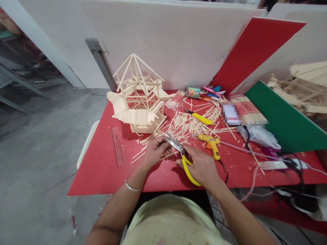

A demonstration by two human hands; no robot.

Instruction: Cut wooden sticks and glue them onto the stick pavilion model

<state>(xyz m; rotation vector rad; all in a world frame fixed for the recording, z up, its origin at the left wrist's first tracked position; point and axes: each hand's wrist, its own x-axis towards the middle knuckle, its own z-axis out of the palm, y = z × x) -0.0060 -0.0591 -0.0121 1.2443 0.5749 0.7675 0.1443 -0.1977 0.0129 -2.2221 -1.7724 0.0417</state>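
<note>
My right hand (201, 166) is wrapped round the yellow handles of a pair of scissors (190, 172). Their metal blades are spread and point away to the left, towards my other hand. My left hand (154, 151) pinches with thumb and fingers right at the blade tips; whatever is in the pinch is too small to make out. Just beyond both hands lies a loose heap of thin wooden sticks (187, 122). Behind my left hand stands a model house built of sticks (136, 115), with an open pyramid roof frame and slatted lower roofs.
A yellow glue gun (213, 144) lies to the right, its cord running off the table's front. Beyond it are a yellow utility knife (201, 118), a phone (231, 114) and packs of sticks (252, 109). A transparent ruler (118, 146) lies left. White panels (158, 37) stand behind.
</note>
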